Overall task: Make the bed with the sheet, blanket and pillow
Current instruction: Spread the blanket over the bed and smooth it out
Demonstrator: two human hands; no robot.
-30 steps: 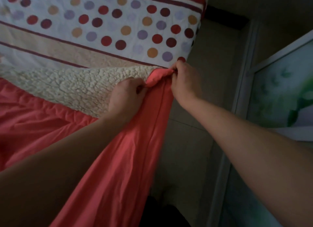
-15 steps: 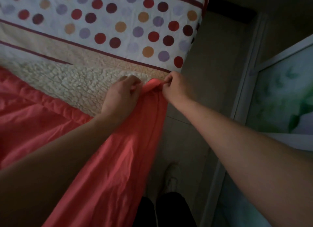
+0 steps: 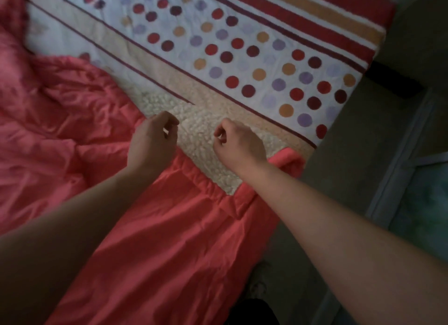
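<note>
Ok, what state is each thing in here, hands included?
red blanket: rumpled, corner turned back, long edge hanging over the side
fleece underside: exposed, facing up
dotted sheet: spread flat and smooth
left hand: loosely curled, holding nothing, over the fleece
right hand: loosely curled, holding nothing, over the fleece

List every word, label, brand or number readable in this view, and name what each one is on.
None: no readable text anywhere in the view.
The sheet carries only coloured dots and stripes.
The coral blanket and its fleece lining are plain, and no tag shows.
The panel at the right is blurred, with no letters to make out.
</note>
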